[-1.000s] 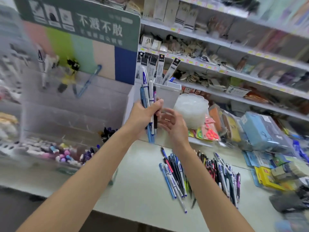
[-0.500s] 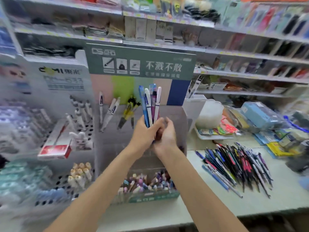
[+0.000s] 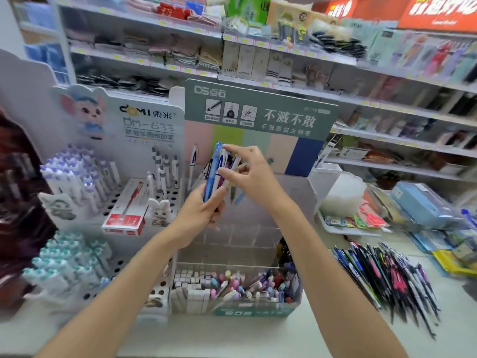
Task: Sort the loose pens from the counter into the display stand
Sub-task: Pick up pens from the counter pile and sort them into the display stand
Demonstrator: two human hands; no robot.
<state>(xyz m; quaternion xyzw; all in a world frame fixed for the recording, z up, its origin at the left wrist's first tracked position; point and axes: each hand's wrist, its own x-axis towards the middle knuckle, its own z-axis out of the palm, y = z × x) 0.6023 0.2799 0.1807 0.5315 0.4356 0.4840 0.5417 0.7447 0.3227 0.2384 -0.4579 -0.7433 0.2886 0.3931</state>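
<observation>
The left hand (image 3: 200,215) grips a bundle of pens (image 3: 215,166) upright before the display stand (image 3: 258,228); the right hand (image 3: 254,177) has its fingers (image 3: 233,149) pinching that bundle's tops; a large loose pile (image 3: 387,275) lies on the table (image 3: 258,337), so most sorting seems left.

Two hands are showing: the left hand (image 3: 204,213) is holding one bunch of pens (image 3: 215,171), in which at least four barrels are standing out, the overlap hiding any exact tally, and the right hand (image 3: 253,174) is pinching at its upper ends. Two display stands are standing on the one counter (image 3: 232,334): one white stand (image 3: 144,117) carrying one red box (image 3: 126,215) and one rabbit figure (image 3: 160,211), and one green-headed stand (image 3: 260,94) bearing three square icons (image 3: 229,111) and five colour bands (image 3: 228,140). One heap of loose pens (image 3: 387,275) is lying at the right, too many and too overlapped for counting.
</observation>
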